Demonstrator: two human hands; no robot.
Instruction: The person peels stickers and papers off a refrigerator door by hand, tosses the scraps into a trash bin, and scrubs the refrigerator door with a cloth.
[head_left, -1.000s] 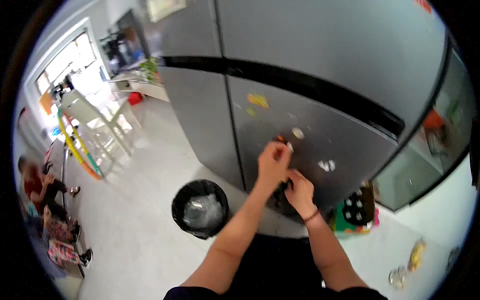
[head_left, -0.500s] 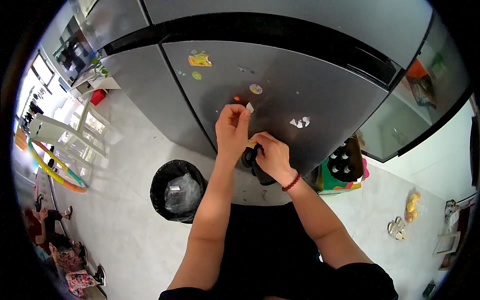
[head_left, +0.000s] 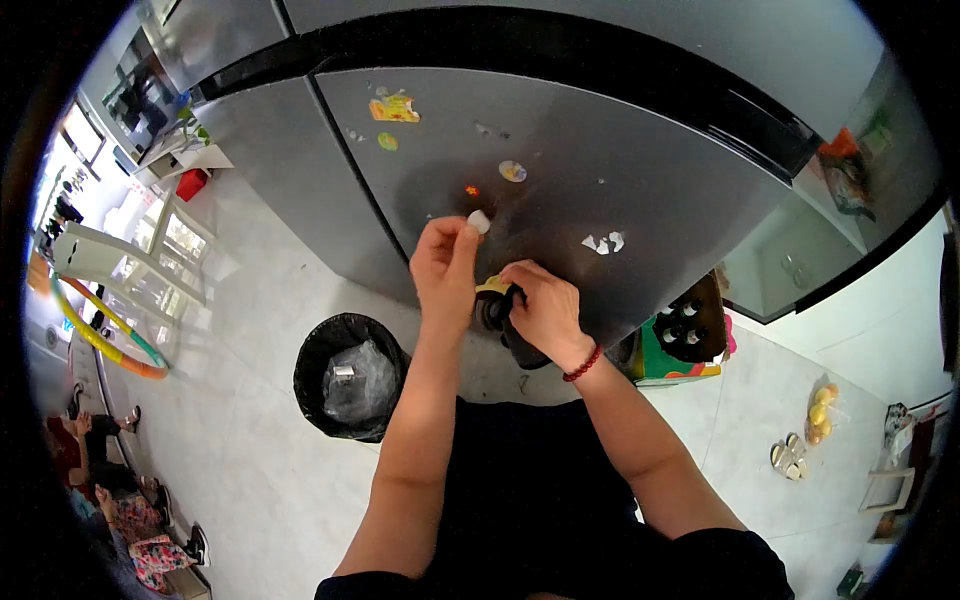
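The grey refrigerator door (head_left: 560,120) is in front of me, with sticker remains on it. My left hand (head_left: 445,262) is closed, pinching a small white scrap (head_left: 479,222) that looks like sticker paper, just off the door. Lower and to the right, my right hand (head_left: 543,310) wraps round a black object (head_left: 524,348) with a yellow part (head_left: 493,285) at its top; its kind is unclear. Higher on the door are a torn yellow sticker (head_left: 395,108), a round sticker (head_left: 512,171) and a small red sticker (head_left: 472,190). Torn white bits (head_left: 603,243) stick at the right.
A bin with a black liner (head_left: 307,400) stands on the floor at left. A box of bottles (head_left: 690,330) is by the refrigerator's right side. A white chair (head_left: 110,255) and a colourful hoop (head_left: 105,345) are far left, near seated people. Slippers (head_left: 789,457) lie at right.
My left hand has moved a little left and down with the white scrap, which shows more fully between the fingers. My right hand has stayed nearly in place. The view has shifted slightly.
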